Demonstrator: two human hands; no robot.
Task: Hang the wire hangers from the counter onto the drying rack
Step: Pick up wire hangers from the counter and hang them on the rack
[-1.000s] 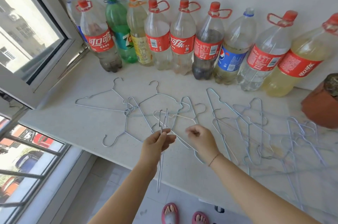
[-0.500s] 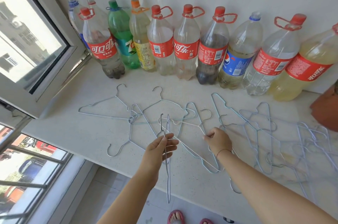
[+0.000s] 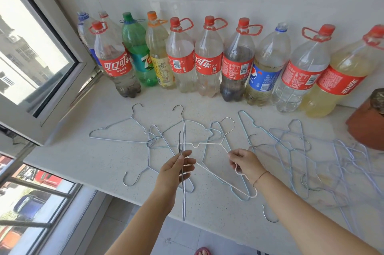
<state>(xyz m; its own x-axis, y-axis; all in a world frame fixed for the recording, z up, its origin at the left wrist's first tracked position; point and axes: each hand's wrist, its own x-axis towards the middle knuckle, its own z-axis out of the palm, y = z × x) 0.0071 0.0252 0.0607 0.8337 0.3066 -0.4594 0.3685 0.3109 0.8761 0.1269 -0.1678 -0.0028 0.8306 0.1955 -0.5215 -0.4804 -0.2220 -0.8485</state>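
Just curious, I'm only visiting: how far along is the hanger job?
Nothing shows as hung; no drying rack is in view. The left grip holds bunched wire hangers, the right grip pinches a white hanger. Many loose hangers lie on the counter.

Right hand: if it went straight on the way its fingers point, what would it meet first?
The right hand pinches the white hanger. Straight on, up-left, it would probably meet the edge-on hangers held by the left hand; depth is unclear.
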